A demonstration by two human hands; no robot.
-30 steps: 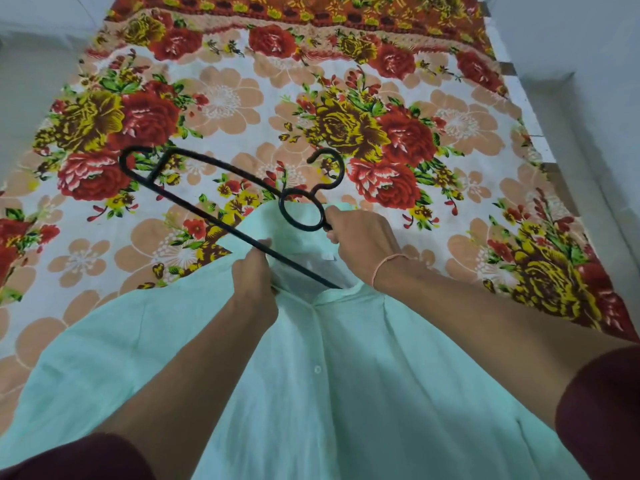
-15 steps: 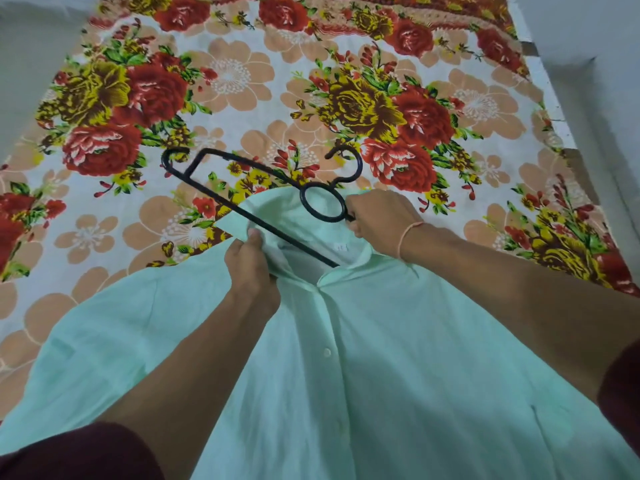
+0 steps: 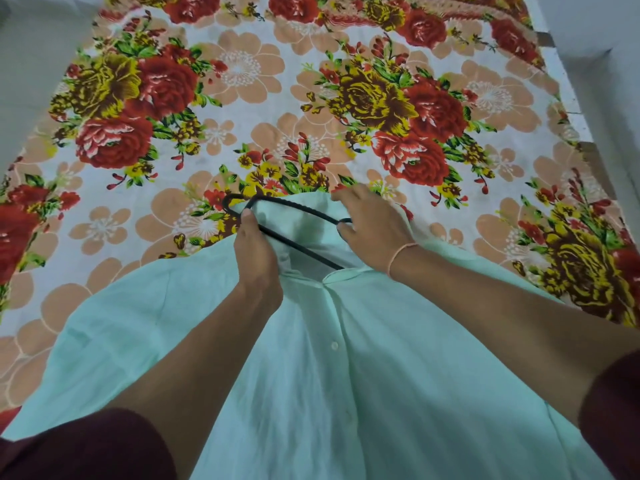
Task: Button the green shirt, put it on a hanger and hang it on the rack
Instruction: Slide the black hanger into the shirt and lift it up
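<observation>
The pale green shirt (image 3: 363, 375) lies buttoned, front up, on the bed, its collar pointing away from me. A black hanger (image 3: 294, 206) sticks out of the neck opening; its right end goes down inside the shirt and its left end pokes out past the collar. My left hand (image 3: 258, 261) pinches the left side of the collar, thumb against the hanger bar. My right hand (image 3: 374, 225) covers the hanger's hook and ring and grips them at the collar's back edge.
A floral bedsheet (image 3: 242, 98) in red, yellow and peach covers the bed all around the shirt. The bed's right edge (image 3: 568, 109) runs along a pale wall. No rack is in view.
The hanger has slid right and down into the neck opening; far less of it shows. My right hand has moved over the hook. The left hand holds the collar as before.
</observation>
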